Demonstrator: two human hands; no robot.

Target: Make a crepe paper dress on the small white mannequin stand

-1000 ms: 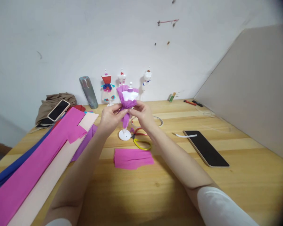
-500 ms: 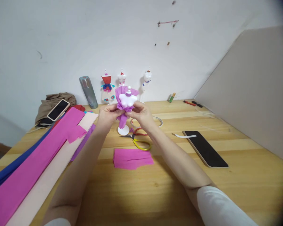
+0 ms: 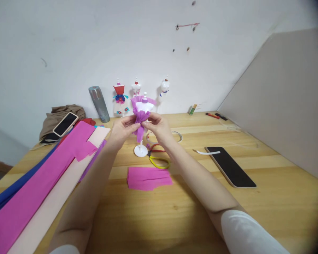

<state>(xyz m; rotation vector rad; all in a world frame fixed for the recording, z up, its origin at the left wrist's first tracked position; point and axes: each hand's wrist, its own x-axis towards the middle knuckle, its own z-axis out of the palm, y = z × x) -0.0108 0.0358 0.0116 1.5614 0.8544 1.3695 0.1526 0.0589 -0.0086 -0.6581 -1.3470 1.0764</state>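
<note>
A small white mannequin (image 3: 143, 106) on a round base (image 3: 141, 151) is wrapped in purple crepe paper (image 3: 141, 118), gathered at the waist and flaring up behind the shoulders. My left hand (image 3: 124, 128) pinches the gathered paper from the left. From the right, my right hand (image 3: 157, 127) pinches it too, the two thumbs almost meeting at the front. Scissors (image 3: 159, 160) with one red and one yellow handle lie by the base, which covers their blades. A folded pink crepe paper piece (image 3: 149, 178) lies nearer to me, below the scissors.
Pink (image 3: 42, 183) and pale crepe strips (image 3: 60, 194) cover the left side. A flask (image 3: 99, 104), dressed mannequins (image 3: 119, 97) and a glue stick (image 3: 193, 109) stand at the back. A tape roll (image 3: 178, 135) lies behind my right hand. A tablet (image 3: 231, 167) with a white strip lies right.
The mannequin has tipped, its base shifting slightly right and nearer me, over the scissor blades. The purple paper now covers more of the bust front. Both hands keep their pinch.
</note>
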